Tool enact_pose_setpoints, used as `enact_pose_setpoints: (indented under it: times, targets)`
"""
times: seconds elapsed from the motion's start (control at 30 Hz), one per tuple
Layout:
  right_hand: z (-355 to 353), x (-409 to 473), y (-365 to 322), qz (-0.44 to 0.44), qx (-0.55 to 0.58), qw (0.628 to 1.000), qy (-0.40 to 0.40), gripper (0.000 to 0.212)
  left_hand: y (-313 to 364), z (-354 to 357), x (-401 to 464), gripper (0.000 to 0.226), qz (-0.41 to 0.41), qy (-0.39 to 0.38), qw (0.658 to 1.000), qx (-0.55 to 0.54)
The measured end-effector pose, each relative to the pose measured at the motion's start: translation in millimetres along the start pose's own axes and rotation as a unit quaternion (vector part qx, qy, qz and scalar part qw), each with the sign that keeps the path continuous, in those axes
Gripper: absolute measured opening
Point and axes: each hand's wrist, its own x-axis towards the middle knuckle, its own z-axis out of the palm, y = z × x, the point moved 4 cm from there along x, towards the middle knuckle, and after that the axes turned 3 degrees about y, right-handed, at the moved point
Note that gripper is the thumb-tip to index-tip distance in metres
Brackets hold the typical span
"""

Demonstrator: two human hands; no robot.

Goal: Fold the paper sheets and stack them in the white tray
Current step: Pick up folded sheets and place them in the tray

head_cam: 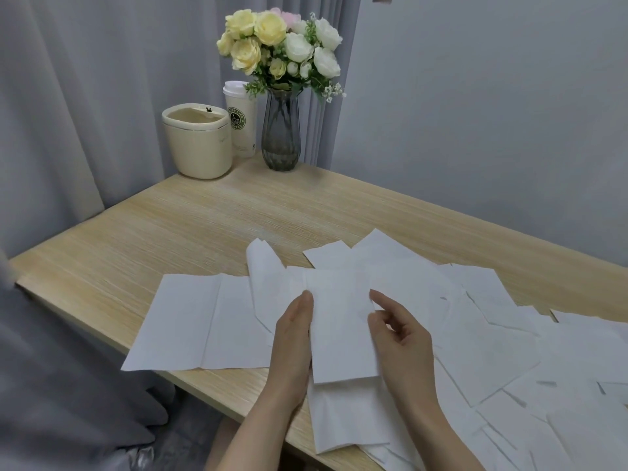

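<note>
Table (190,215) left-centre open; loose sheets (509,351) crowd right; vase (280,130), pot (197,141) block back.

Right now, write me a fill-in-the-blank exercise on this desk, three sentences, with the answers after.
1. Both hands, left hand and right hand, hold a folded sheet of ____.
2. The bouquet stands in a grey glass ____ at the back of the wooden table.
3. The takeaway cup stands between the vase and the cream ____.

Answers: paper; vase; bin
</note>
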Motion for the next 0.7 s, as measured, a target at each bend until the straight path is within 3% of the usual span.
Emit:
enact_pose_setpoints:
  times: [0.13,0.57,0.7]
  targets:
    - [-1.3,0.4,-0.2,-0.006,-0.009,1.0,-0.001,0.03,-2.5,-0.9,0.7,0.023,-0.001,-0.007,1.0,0.007]
    - [16.4,5.8,-10.4,-0.024,-0.013,0.997,-0.078,0.032,11.9,-21.0,3.8,0.023,0.011,0.018,0.999,0.029]
    - [33.4,9.2,-16.8,-0.044,-0.017,0.996,-0.077,0.024,28.9,-49.9,7.1,0.02,0.032,0.068,0.997,0.027]
